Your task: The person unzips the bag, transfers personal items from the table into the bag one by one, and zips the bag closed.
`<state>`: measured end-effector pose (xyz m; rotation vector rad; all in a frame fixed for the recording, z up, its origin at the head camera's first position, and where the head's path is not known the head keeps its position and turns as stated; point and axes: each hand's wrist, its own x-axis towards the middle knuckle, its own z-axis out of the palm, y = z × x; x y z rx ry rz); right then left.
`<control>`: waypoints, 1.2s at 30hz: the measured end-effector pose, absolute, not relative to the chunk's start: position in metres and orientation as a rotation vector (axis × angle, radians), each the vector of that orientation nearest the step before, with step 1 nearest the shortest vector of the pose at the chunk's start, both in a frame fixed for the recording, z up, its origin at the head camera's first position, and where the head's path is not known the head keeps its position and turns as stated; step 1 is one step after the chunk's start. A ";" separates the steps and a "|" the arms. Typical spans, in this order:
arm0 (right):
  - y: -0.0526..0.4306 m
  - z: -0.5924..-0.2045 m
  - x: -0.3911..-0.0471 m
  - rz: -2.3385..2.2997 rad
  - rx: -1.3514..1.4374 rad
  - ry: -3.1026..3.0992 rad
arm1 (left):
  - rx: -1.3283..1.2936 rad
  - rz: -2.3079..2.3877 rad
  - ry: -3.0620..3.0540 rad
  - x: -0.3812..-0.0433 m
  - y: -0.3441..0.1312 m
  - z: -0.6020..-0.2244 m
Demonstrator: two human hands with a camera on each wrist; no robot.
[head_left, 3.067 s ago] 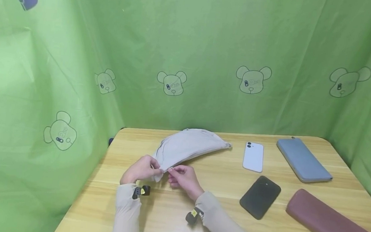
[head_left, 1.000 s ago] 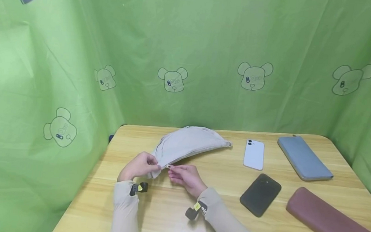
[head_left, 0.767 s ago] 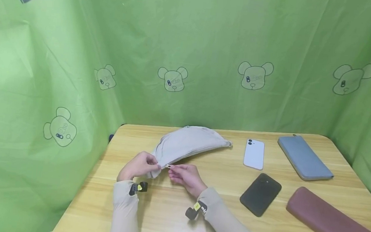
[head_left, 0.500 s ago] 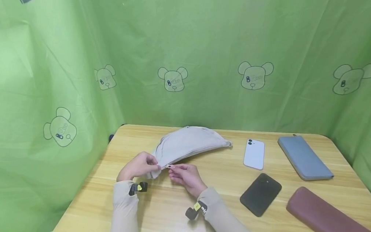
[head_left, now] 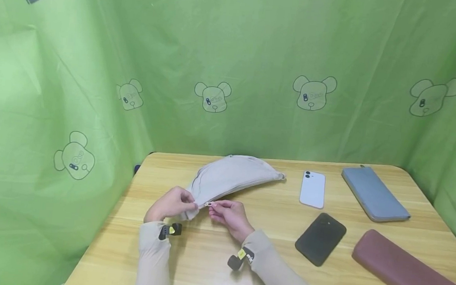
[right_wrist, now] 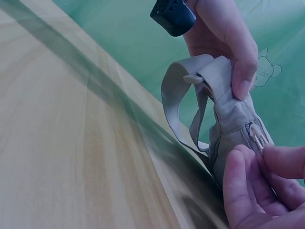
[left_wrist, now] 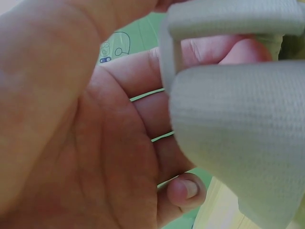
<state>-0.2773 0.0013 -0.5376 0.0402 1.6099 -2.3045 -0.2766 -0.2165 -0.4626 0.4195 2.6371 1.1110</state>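
Note:
A pale grey crescent-shaped waist bag (head_left: 233,174) lies near the back edge of the table, its left end pointing toward me. My left hand (head_left: 171,204) pinches that end, thumb on the near side. In the left wrist view, the webbing strap (left_wrist: 238,105) and a strap buckle (left_wrist: 169,57) cross in front of the curled fingers. My right hand (head_left: 231,217) pinches the metal zipper pull (right_wrist: 258,136) between thumb and forefinger. The pull sits at the left end of the bag's front zipper, close to my left fingertips. A loop of strap hangs beside the bag in the right wrist view.
Right of the bag on the wooden table (head_left: 209,267) lie a white phone (head_left: 312,189), a black phone (head_left: 320,239), a blue wallet (head_left: 375,194) and a long maroon case (head_left: 411,275). A green curtain (head_left: 258,72) stands close behind the table.
Since the earliest frame, my right fingers have shifted slightly and the zipper pull has come into view between them and the bag. Over the last second both hands stay almost still.

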 end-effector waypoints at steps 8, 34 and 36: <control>0.000 -0.536 -0.276 -2.350 0.056 1.698 | 0.420 1.146 2.591 -0.278 -0.216 -0.465; 0.005 -0.534 -0.280 -2.382 0.084 1.730 | 0.395 1.106 2.656 -0.277 -0.223 -0.463; 0.005 -0.534 -0.280 -2.369 0.084 1.724 | 0.389 1.101 2.653 -0.277 -0.223 -0.463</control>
